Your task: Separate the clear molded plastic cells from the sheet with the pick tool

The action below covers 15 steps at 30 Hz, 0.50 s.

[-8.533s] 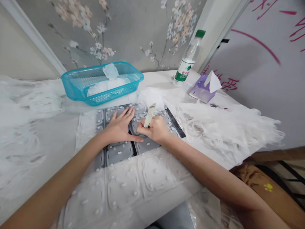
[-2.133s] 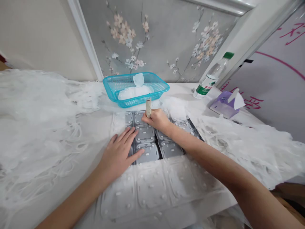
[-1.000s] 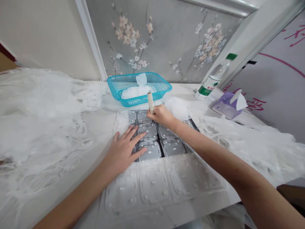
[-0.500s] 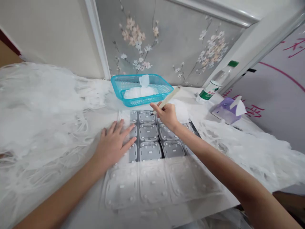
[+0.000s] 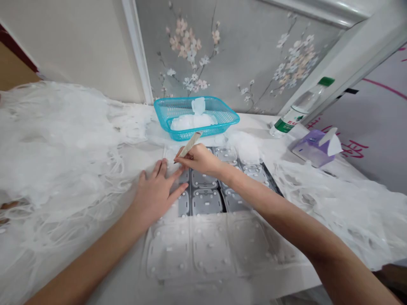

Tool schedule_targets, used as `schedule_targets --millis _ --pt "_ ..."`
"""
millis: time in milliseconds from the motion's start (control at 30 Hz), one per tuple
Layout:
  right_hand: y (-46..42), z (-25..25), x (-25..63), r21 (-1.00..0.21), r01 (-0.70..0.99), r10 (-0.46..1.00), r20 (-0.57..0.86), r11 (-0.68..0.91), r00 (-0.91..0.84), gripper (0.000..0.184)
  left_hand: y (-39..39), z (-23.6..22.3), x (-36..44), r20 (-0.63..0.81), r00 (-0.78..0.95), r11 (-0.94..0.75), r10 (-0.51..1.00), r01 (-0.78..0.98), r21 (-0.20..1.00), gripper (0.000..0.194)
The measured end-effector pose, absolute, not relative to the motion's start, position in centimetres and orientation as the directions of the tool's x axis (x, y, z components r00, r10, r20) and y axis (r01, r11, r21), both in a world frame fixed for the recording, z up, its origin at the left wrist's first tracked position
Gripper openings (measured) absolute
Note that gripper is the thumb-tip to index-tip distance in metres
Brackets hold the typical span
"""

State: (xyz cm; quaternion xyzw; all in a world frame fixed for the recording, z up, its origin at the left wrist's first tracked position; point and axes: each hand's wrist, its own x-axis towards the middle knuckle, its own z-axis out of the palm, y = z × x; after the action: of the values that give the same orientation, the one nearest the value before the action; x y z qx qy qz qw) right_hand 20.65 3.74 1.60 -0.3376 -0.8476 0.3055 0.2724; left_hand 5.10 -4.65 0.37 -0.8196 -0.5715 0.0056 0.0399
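Note:
A clear sheet of moulded plastic lies on the white table, its rounded square panels set in rows. Under its far part is a dark surface that makes those panels look grey. My left hand rests palm down on the sheet's left edge, fingers spread. In my right hand is a beige pen-shaped tool, slanted, its dark tip down at the far left panels, just beyond my left fingertips. I cannot tell whether the tip is a blade or a nib. My right hand and forearm cover several panels.
Behind the sheet stands a blue plastic basket holding white translucent pieces. Tangled white strips and film pile up at left, with more plastic scraps at right. A green-capped bottle and purple tissue box stand back right.
My right hand has moved left with the pen-shaped tool, from the second column of panels to the far left one. My left hand stays on the sheet. The view has shifted slightly.

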Motion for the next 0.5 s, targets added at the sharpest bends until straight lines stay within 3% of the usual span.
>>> schedule_targets --millis 300,500 --pt "4.6 2.6 21.3 -0.611 0.399 0.626 0.21 0.684 -0.751 0.016 -4.6 0.6 5.0 0.028 0.358 -0.356 0.933 0.933 -0.059 0.051" --pt "5.0 2.3 21.9 -0.671 0.377 0.644 0.197 0.638 -0.739 0.017 -4.4 0.6 5.0 0.016 0.382 -0.381 0.924 0.923 -0.05 0.052"
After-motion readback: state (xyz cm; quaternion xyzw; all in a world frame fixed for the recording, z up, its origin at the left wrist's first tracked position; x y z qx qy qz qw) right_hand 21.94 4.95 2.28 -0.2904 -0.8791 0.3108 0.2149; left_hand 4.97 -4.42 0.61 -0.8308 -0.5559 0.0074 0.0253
